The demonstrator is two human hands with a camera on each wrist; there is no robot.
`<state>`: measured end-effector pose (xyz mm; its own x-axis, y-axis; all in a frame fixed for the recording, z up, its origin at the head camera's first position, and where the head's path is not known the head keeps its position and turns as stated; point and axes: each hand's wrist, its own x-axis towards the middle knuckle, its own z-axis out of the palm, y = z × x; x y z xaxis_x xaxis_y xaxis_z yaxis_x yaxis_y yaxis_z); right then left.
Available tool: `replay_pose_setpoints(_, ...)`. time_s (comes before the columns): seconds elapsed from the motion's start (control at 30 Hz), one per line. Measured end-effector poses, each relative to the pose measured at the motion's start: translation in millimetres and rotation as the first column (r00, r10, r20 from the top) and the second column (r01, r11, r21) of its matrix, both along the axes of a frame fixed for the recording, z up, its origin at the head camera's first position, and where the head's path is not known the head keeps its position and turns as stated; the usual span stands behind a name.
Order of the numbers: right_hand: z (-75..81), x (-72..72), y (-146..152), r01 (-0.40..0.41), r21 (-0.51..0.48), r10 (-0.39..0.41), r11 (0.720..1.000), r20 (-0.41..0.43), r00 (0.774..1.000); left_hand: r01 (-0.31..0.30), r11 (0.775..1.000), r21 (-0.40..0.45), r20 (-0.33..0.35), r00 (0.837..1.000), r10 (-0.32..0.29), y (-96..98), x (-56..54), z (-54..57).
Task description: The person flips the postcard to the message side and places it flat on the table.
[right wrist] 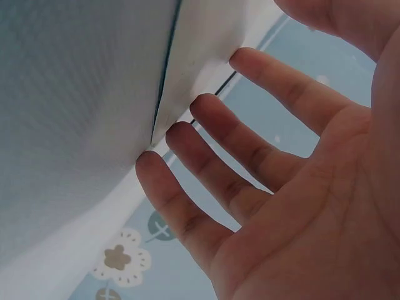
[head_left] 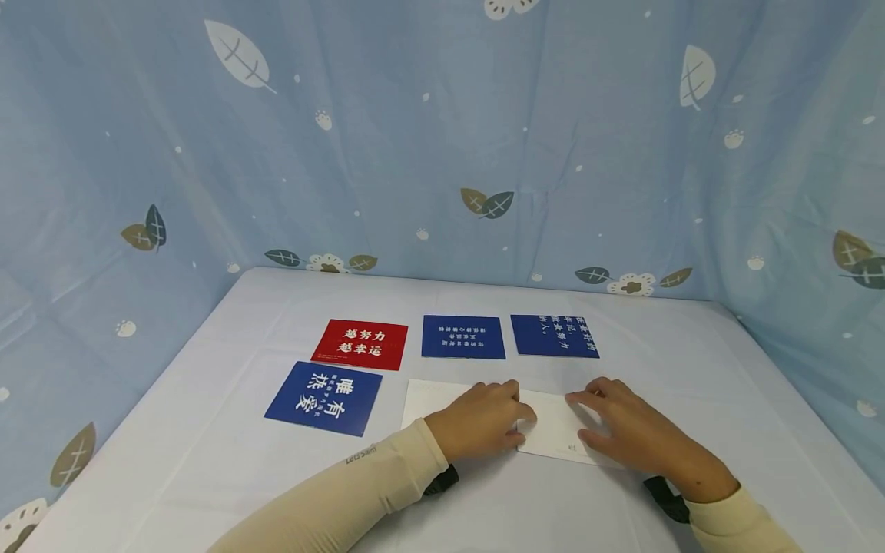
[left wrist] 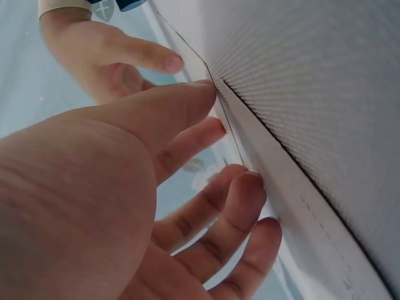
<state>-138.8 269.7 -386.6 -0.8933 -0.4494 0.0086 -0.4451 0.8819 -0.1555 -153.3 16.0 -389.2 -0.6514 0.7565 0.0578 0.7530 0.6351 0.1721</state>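
Observation:
Two white cards lie side by side on the table in the head view. My left hand [head_left: 480, 422] rests over the left white card [head_left: 427, 401], its fingertips at the near left end of the right white card [head_left: 549, 430]. Over that card's right end is my right hand [head_left: 632, 430], thumb and index finger apart. The left wrist view shows my left hand [left wrist: 125, 162] with its fingertips touching white card and its fingers loosely bent. In the right wrist view, the spread fingers of my right hand [right wrist: 300, 187] meet the table and card edge.
Beyond the hands lie a red card [head_left: 361, 345], a blue card [head_left: 463, 337] and another blue card [head_left: 555, 336], all with white writing. A larger-looking blue card [head_left: 323, 398] lies left of the white ones. A patterned blue curtain [head_left: 387, 153] hangs behind the white table [head_left: 207, 461].

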Motion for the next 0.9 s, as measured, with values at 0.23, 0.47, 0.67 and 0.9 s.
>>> replay_pose_setpoints(0.23,-1.9,0.6,-1,0.000,0.009,0.000,1.000,-0.017,1.000,0.015,1.000,-0.024,-0.010,1.000,-0.015,-0.7,2.9,5.2)
replay_pose_setpoints(0.47,-2.6,0.5,-2,0.001,0.027,0.000,1.000,-0.018,1.000,0.021,0.999,-0.048,-0.040,0.999,-0.023,-0.4,3.5,4.6)
replay_pose_setpoints(0.67,-0.1,-2.0,-1,-0.009,0.021,0.009,1.000,-0.017,1.000,0.015,0.998,-0.062,-0.034,0.999,-0.017,-0.9,5.0,8.2)
replay_pose_setpoints(0.9,8.4,-13.3,8,0.001,-0.043,0.000,0.999,0.033,0.999,0.008,0.997,-0.076,-0.002,1.000,-0.008,0.8,6.4,9.5)
